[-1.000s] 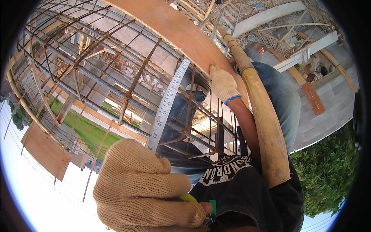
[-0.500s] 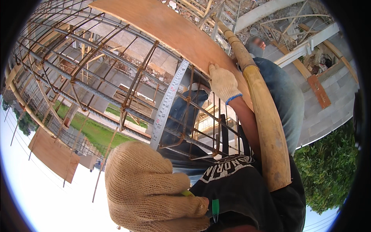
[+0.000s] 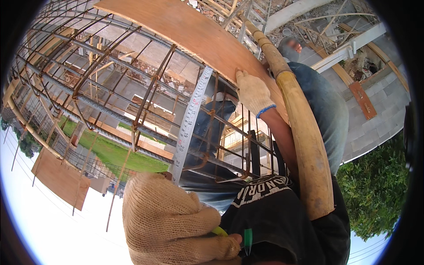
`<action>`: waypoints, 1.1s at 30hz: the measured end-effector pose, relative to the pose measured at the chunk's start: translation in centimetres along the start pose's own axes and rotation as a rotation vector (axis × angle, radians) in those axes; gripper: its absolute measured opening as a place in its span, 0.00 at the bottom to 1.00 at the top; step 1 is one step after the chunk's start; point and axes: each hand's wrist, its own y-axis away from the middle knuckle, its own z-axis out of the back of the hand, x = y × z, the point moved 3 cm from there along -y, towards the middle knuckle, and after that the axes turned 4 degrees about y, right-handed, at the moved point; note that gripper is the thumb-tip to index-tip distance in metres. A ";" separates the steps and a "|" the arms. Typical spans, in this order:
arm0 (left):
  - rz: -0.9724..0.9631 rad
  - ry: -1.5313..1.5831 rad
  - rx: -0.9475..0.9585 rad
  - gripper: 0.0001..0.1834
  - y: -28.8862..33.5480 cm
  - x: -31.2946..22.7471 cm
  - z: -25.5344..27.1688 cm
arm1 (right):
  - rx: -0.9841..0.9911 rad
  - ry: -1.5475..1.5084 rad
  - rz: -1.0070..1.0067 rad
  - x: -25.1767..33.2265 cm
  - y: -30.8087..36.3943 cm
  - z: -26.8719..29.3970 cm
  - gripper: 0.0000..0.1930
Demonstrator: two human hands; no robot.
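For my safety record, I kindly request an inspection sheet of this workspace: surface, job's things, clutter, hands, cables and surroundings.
Surface: brown wooden board beside a steel rebar cage.
Job's things: measuring tape, extended between left hand and board edge.
Clutter: rubble on the ground, top of view.
Hands: both gloved; left curled around a yellow item, mostly hidden; right hand on the board.
Cables: thin overhead lines, lower right; type unclear.
Surroundings: bamboo pole, grass, leafy tree.

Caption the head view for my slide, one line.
Gloved left hand grips a tape measure; gloved right hand touches a plywood board by a rebar cage.
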 end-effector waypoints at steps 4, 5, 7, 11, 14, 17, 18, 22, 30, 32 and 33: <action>-0.205 -0.069 -0.022 0.05 1.4 0.8 0.1 | 0.011 0.000 0.005 -0.5 -0.1 -0.6 0.25; -0.230 -0.081 -0.023 0.06 1.5 0.9 0.1 | 0.006 0.008 0.008 -0.6 -0.2 -0.9 0.27; -0.159 -0.071 0.015 0.06 1.3 0.5 0.4 | 0.020 0.002 0.007 -0.2 0.0 -0.3 0.27; -0.083 -0.039 0.095 0.06 1.1 0.4 1.2 | 0.008 0.026 0.004 -0.1 0.0 -0.2 0.27; -0.074 -0.009 0.132 0.06 1.0 0.4 1.4 | 0.023 0.047 -0.002 0.0 0.0 -0.1 0.26; -0.087 0.000 0.106 0.06 1.2 0.9 1.5 | 0.060 0.054 -0.031 0.5 0.2 0.8 0.26; -0.092 0.002 0.103 0.06 1.2 1.1 1.5 | 0.051 0.052 -0.033 0.5 0.3 0.8 0.26; -0.099 0.019 0.095 0.06 1.2 1.2 1.7 | 0.011 0.027 -0.015 0.5 0.6 0.9 0.26; -0.097 0.039 0.103 0.06 1.2 1.4 1.9 | -0.016 -0.036 0.055 0.3 1.1 1.0 0.34; -0.097 0.056 0.110 0.06 1.1 1.7 2.2 | -0.022 -0.032 0.054 0.3 1.0 1.1 0.34; -0.094 0.067 0.115 0.06 1.1 1.9 2.3 | 0.015 -0.044 0.035 0.3 1.0 1.1 0.36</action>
